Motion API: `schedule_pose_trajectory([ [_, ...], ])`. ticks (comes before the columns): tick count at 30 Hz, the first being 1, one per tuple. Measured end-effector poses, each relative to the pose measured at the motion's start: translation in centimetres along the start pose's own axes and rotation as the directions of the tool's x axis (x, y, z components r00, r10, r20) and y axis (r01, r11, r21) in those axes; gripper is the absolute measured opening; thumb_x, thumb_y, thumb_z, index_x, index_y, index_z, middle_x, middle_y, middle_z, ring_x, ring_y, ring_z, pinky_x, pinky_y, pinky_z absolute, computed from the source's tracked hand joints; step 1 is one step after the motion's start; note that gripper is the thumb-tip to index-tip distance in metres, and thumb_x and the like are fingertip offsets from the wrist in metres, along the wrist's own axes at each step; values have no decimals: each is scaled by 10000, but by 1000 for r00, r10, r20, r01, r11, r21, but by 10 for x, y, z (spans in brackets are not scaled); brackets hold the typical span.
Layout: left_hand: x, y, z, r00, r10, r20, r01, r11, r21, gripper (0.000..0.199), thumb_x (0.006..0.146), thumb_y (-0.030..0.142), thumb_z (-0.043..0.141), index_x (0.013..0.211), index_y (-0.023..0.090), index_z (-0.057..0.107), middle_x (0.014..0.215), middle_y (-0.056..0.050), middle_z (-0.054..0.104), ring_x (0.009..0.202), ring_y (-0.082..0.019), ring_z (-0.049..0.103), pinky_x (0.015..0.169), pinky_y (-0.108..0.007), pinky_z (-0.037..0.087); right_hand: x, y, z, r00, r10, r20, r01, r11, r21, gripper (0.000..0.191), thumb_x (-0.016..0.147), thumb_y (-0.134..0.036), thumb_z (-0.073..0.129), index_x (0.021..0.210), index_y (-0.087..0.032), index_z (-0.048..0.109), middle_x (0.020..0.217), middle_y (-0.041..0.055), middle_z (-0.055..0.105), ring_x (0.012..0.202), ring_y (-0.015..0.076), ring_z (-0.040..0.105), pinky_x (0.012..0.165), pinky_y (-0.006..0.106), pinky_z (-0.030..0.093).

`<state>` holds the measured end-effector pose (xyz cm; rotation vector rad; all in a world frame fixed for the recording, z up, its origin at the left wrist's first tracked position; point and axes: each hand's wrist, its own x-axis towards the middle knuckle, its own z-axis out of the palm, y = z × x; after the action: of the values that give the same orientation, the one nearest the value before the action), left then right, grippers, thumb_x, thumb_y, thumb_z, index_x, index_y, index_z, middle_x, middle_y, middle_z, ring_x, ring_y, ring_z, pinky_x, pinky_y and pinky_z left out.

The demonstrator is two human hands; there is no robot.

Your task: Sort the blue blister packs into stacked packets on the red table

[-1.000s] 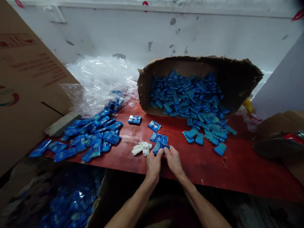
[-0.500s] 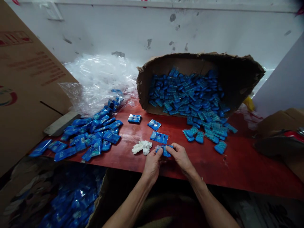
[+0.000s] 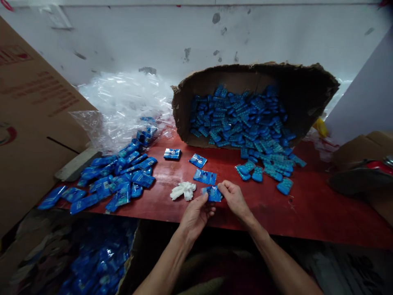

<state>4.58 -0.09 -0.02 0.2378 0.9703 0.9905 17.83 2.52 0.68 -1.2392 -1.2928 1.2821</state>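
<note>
Above the front edge of the red table, a small blue printed packet point(image 3: 215, 194) is held between both hands. My left hand point(image 3: 195, 213) grips its left side, thumb on top and fingers curled beneath. The fingertips of my right hand point(image 3: 233, 197) pinch its right edge. Just beyond it lies a flat blue printed card point(image 3: 205, 177), with a smaller blue card point(image 3: 198, 160) farther back. A stack of blue cards point(image 3: 172, 154) sits to the left of these. Crumpled white cloth or glove-like material point(image 3: 183, 191) rests beside my left hand.
A torn cardboard box point(image 3: 181, 119) on its side spills blue bumpy pieces point(image 3: 239, 116) onto the red table point(image 3: 322, 213). Filled blue packets point(image 3: 123, 176) are heaped at left, before clear plastic bags point(image 3: 125, 98). Below stands a container of blue packets point(image 3: 98, 262). A large carton point(image 3: 27, 106) borders the left.
The packet has turned so its printed face shows more. My right fingers have shifted from its top to its right edge, and my left fingers have opened out slightly beneath it.
</note>
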Motion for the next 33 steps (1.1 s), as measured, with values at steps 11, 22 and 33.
schedule_pose_trajectory([
  [11, -2, 2, -7, 995, 76, -57, -74, 997, 35, 200, 629, 261, 667, 743, 126, 573, 564, -3, 596, 480, -90, 536, 466, -195, 411, 5, -5, 7, 993, 112, 27, -115, 963, 242, 270, 706, -356, 547, 889, -166, 485, 556, -68, 468, 490, 76, 429, 520, 212, 368],
  [22, -5, 7, -4, 993, -9, -120, -7, 991, -131, 134, 705, 253, 609, 760, 154, 537, 550, 14, 574, 441, -74, 510, 427, -186, 426, 0, -26, -9, 981, -22, 192, 13, 999, 52, 389, 753, -302, 526, 1120, -203, 444, 880, 17, 550, 804, 130, 525, 755, 278, 414],
  [33, -8, 3, -3, 997, 71, -27, -71, 997, -14, 190, 706, 286, 604, 822, 141, 566, 560, 2, 570, 486, -77, 519, 455, -179, 411, -17, -23, 0, 954, 201, 221, -270, 898, 348, 461, 659, -153, 577, 1095, -188, 432, 796, -13, 551, 684, 98, 531, 630, 223, 401],
])
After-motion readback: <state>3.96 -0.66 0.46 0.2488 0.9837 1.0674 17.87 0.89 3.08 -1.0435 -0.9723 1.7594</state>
